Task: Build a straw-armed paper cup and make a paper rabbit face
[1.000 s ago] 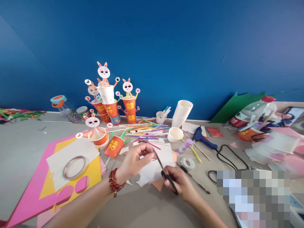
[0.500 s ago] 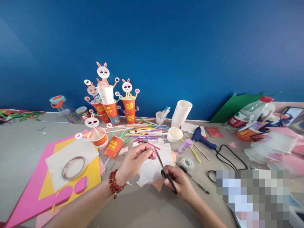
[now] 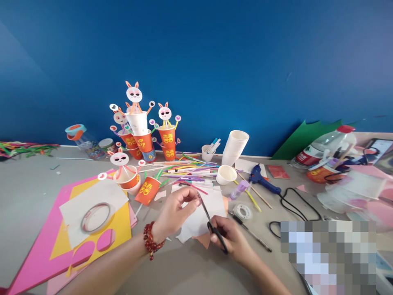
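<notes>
In the head view, my right hand (image 3: 229,235) grips black-handled scissors (image 3: 204,208), fingers in the loops and the blades pointing up and left. Their tips reach the pinched fingertips of my left hand (image 3: 179,209). Between those fingertips is a small piece of pink paper, now mostly hidden by the fingers. A bead bracelet circles my left wrist. Beneath both hands lies white paper (image 3: 211,200) with torn-looking edges, and an orange paper scrap (image 3: 202,239) sticks out below it.
Rabbit-faced paper cup figures (image 3: 134,95) stand back left. Coloured sheets (image 3: 123,217) with a tape roll (image 3: 95,217) lie left. Pens and sticks (image 3: 190,168), a cup stack (image 3: 235,147), a purple glue stick (image 3: 239,189), a glue gun (image 3: 264,180) and a pen (image 3: 253,235) surround the work spot.
My left fingertips have turned slightly, and the pink paper piece that showed beside the scissor blades is now mostly out of sight. The scissors have shifted a little left.
</notes>
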Motion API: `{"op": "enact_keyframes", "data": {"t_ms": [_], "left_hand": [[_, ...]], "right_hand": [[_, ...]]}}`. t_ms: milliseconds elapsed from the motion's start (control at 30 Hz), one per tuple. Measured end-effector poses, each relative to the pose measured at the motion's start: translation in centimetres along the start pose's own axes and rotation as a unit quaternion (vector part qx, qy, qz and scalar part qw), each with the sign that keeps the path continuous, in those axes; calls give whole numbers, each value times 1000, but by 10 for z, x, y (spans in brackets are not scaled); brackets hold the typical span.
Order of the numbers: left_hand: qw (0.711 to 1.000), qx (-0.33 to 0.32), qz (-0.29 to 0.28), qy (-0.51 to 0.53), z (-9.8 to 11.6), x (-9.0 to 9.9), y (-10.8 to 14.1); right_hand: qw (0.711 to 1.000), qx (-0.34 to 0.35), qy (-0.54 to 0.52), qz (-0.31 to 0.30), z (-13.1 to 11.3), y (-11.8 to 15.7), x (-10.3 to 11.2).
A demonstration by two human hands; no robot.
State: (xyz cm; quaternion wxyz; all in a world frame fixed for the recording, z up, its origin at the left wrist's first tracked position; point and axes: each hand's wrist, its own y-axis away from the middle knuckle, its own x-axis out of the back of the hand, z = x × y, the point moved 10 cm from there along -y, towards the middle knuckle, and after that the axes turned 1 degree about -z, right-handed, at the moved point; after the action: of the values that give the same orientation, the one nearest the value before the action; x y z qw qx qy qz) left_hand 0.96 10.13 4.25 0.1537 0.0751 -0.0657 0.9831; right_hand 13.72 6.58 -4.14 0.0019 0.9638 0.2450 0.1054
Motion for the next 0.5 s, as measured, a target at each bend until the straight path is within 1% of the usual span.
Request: {"op": "enact_keyframes", "data": {"t_ms": [100,400,500], "left_hand": [[1000,7,-12,-19,0,0,0],[998,9,-10,-58,6,3,-1],[998,12,-16,-55,6,3,0]], "right_hand": [[1000,2,1,-3,0,0,-1],[1000,17,16,-5,0,0,0],[1000,21,18,-5,-1,1,0]]}}
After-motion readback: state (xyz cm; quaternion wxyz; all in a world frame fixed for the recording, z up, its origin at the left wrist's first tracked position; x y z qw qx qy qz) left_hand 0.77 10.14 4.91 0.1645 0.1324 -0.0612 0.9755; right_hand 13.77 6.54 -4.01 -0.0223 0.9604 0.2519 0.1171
